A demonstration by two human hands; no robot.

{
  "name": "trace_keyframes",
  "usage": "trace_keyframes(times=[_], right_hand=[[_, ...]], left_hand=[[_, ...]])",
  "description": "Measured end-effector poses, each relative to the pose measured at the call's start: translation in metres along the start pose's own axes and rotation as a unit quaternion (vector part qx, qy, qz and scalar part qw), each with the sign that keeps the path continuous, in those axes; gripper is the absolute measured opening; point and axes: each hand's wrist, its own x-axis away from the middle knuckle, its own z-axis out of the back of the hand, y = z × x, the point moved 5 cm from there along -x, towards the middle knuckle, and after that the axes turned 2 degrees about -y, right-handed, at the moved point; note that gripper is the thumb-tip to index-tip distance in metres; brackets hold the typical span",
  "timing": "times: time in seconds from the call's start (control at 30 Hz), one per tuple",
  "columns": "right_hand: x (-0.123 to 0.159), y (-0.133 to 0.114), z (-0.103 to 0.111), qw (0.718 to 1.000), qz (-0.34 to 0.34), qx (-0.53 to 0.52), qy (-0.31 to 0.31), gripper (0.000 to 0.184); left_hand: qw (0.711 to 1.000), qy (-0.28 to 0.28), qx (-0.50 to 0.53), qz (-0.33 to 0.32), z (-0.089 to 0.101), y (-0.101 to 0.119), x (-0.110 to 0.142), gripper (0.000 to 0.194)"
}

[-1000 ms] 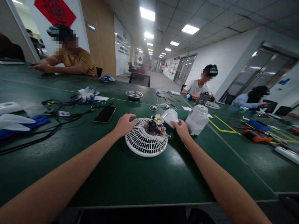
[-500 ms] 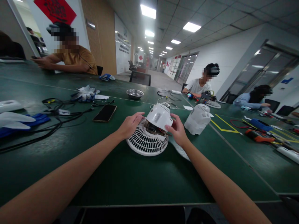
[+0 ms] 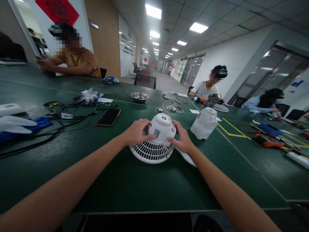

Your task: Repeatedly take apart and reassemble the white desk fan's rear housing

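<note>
A white vented fan motor cover (image 3: 162, 128) sits over the middle of a round white fan grille (image 3: 152, 151), which lies on the green table. My left hand (image 3: 139, 131) grips the cover's left side, thumb across its front near a grey label. On the right side my right hand (image 3: 181, 136) holds the same cover, thumb at the lower edge and fingers behind. The motor parts beneath are hidden by the cover. Partly behind my right wrist lies a flat pale piece (image 3: 185, 157). A white plastic housing (image 3: 204, 123) stands to the right of my right hand.
To the left lie a phone (image 3: 108, 117), black cables (image 3: 60, 122) and work gloves (image 3: 88, 97). A metal bowl (image 3: 139, 97) and a white cord (image 3: 169, 108) are farther back. An orange meter (image 3: 267, 141) lies at right. Several people sit around the table.
The cover has come down from a tilted position and turned more upright, hiding the motor parts. My left hand has closed in against its side, with the thumb now on its front.
</note>
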Motion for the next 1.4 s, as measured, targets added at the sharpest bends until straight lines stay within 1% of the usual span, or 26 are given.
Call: trace_keyframes(times=[0.13,0.3,0.43,0.57,0.67,0.77,0.9,1.07,1.23,1.4], right_hand=[[0.001,-0.006,0.0,1.0,0.016,0.011,-0.017,0.07],[0.002,-0.005,-0.001,0.999,0.019,0.013,-0.028,0.07],[0.003,-0.002,-0.003,1.0,-0.003,0.009,-0.029,0.072],[0.002,-0.001,-0.006,0.999,-0.039,0.015,-0.025,0.078],[0.001,-0.001,-0.007,0.998,-0.05,0.016,-0.027,0.081],[-0.001,0.0,-0.007,0.998,-0.042,0.026,-0.036,0.083],[-0.003,-0.003,-0.006,0.998,-0.015,0.043,-0.048,0.085],[-0.003,-0.011,-0.006,0.995,0.019,0.086,-0.05,0.084],[-0.001,-0.009,-0.008,0.993,0.015,0.112,-0.033,0.084],[0.0,-0.007,-0.009,0.992,0.015,0.128,-0.019,0.084]], left_hand=[[0.999,-0.031,-0.017,-0.026,0.002,0.003,0.001,0.062],[0.999,-0.04,-0.016,-0.026,0.003,0.005,0.002,0.06],[0.999,-0.039,-0.009,-0.013,0.003,0.006,0.002,0.058],[0.999,-0.038,-0.019,-0.017,0.002,0.005,0.001,0.057],[0.999,-0.03,-0.025,-0.015,0.002,0.003,0.001,0.057],[0.998,-0.039,-0.042,-0.019,0.001,0.004,0.002,0.059],[0.996,-0.061,-0.062,-0.03,0.001,0.006,0.003,0.067],[0.995,-0.063,-0.073,-0.03,0.0,0.005,0.002,0.072],[0.995,-0.065,-0.069,-0.017,0.0,0.005,0.002,0.074],[0.995,-0.059,-0.071,-0.028,0.0,0.006,0.002,0.071]])
